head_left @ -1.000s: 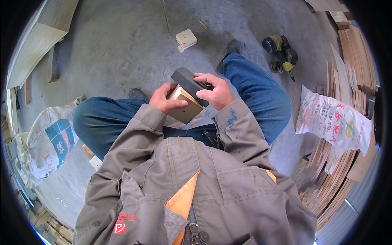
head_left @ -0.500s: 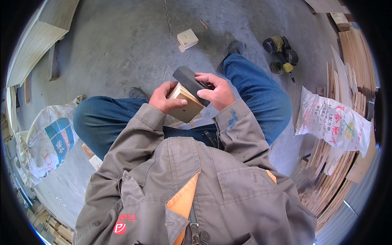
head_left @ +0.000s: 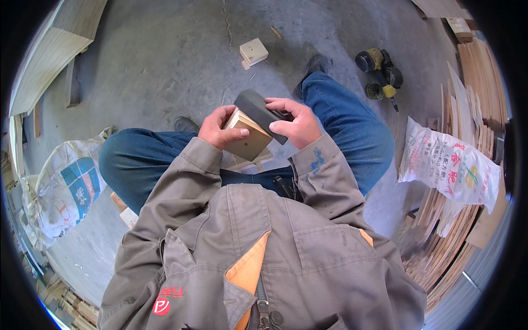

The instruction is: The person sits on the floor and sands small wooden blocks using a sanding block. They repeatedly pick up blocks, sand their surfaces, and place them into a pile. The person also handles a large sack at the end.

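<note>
My left hand grips a small square wooden block by its left edge, above my lap. My right hand presses a dark grey sanding block flat against the upper edge of the wooden block. Both hands are close together between my knees, over blue trousers. Thin pale wood pieces lie under the block on my lap.
A small pale wooden block lies on the concrete floor ahead. A yellow and black power sander sits at the right. A printed white sack leans on stacked wood strips right. Another sack lies left, planks upper left.
The sanding block has slid slightly along the wooden block's edge under my right hand. Otherwise the pose is the same.
</note>
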The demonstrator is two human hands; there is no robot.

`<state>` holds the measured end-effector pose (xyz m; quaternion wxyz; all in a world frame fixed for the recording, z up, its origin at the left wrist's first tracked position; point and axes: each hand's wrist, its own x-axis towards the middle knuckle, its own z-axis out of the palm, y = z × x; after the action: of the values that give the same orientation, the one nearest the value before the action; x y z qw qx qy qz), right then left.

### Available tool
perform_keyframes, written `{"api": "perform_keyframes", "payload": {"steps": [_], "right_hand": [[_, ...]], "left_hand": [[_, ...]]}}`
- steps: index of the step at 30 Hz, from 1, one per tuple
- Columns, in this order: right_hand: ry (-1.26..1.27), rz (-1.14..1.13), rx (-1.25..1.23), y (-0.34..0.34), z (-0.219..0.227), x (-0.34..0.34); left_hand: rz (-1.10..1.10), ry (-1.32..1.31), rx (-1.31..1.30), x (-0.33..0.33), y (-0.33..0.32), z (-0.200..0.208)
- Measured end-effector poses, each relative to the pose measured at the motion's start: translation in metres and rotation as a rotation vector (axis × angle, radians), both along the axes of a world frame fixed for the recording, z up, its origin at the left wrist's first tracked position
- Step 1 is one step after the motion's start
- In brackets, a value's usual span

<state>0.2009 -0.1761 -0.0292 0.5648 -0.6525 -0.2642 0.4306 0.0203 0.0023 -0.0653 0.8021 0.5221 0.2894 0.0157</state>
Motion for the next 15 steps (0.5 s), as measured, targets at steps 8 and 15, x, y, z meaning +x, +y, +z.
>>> {"api": "perform_keyframes", "payload": {"steps": [8, 15], "right_hand": [[-0.203, -0.204, -0.1, -0.006, -0.015, 0.005], [0.03, -0.276, -0.091, -0.002, -0.006, 0.004]], "left_hand": [[0.118, -0.014, -0.098, 0.002, 0.002, 0.004], [0.232, -0.012, -0.145, 0.001, 0.005, 0.0]]}}
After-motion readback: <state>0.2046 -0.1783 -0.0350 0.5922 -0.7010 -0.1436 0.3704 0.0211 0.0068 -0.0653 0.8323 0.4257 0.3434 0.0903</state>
